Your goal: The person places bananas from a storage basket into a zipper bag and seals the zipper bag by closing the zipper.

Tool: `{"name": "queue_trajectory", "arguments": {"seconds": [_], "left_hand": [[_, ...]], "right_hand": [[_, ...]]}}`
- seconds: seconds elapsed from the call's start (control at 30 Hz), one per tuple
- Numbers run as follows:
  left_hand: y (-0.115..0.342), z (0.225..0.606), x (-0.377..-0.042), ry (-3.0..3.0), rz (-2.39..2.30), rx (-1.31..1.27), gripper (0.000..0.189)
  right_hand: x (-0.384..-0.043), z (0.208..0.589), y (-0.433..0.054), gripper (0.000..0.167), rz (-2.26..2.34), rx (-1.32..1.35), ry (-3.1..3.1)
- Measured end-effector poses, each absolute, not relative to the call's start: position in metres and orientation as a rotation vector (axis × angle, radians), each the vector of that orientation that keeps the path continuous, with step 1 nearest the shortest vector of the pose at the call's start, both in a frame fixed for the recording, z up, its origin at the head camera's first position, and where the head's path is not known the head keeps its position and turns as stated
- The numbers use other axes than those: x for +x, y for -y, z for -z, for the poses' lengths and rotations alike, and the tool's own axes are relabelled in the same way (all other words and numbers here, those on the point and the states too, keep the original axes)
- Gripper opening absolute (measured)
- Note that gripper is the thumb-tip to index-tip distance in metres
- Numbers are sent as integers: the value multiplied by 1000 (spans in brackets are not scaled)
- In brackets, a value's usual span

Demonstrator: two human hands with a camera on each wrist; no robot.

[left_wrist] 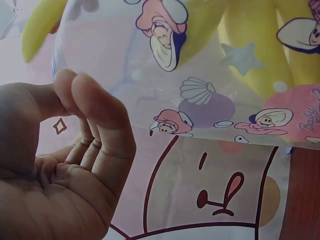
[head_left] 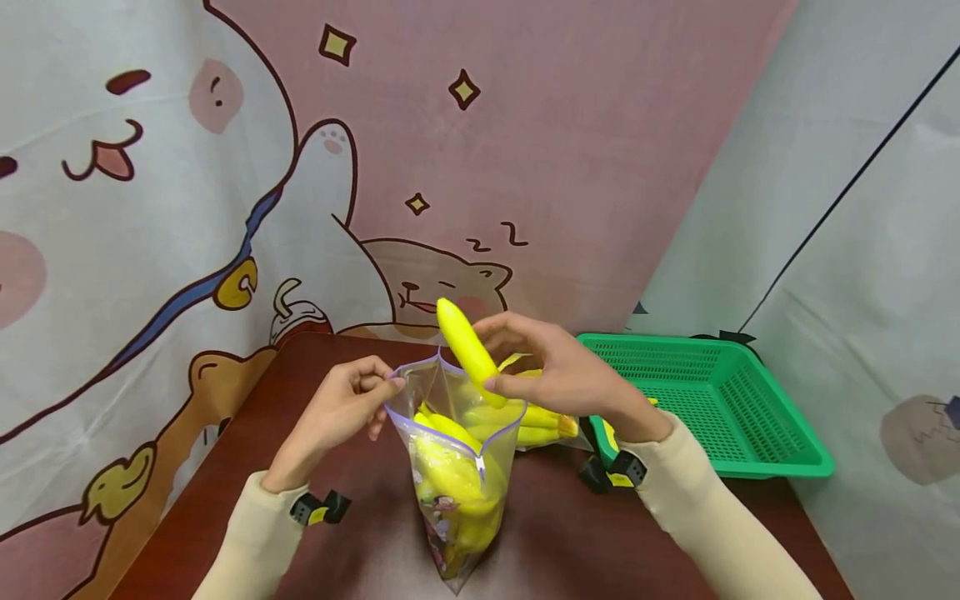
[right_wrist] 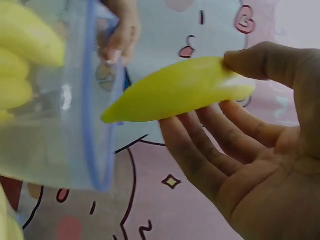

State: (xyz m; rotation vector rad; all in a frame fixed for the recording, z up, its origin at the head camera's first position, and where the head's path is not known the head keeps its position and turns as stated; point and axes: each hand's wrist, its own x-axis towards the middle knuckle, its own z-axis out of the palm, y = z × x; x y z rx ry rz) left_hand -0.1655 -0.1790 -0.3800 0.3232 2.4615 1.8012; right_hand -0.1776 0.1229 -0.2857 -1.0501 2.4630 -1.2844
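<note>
My left hand (head_left: 348,400) pinches the left rim of a clear zip bag (head_left: 420,437) between thumb and fingertip. The bag stands upright with its purple-edged mouth spread, printed with cartoon shells and a star (left_wrist: 243,57). Yellow bananas (head_left: 450,471) fill much of it. Over the opening, my right hand (head_left: 562,371) holds a single yellow banana (head_left: 468,346), its upper end leaning left. In the right wrist view, thumb and fingers grip that banana (right_wrist: 175,90) near one end, while its tip overlaps the bag's rim.
More bananas (head_left: 543,425) lie just behind and right of the bag. A green slatted basket (head_left: 802,458) stands at the right of the reddish-brown table (head_left: 360,558). Cartoon-printed cloth (head_left: 585,167) hangs around the back and sides.
</note>
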Motion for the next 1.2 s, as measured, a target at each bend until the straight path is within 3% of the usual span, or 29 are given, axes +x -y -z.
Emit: {"name": "queue_trajectory", "arguments": {"seconds": [0.43, 0.83, 1.2], "left_hand": [[181, 383, -165, -2472, -1786, 338, 18], [177, 382, -166, -2458, -1800, 327, 15], [175, 382, -166, -2456, -1796, 330, 12]], "right_hand": [[-196, 314, -124, 43, 948, -961, -2479], [-197, 320, -120, 41, 791, -1039, -2488], [-197, 331, -126, 21, 932, -1080, -2765]]}}
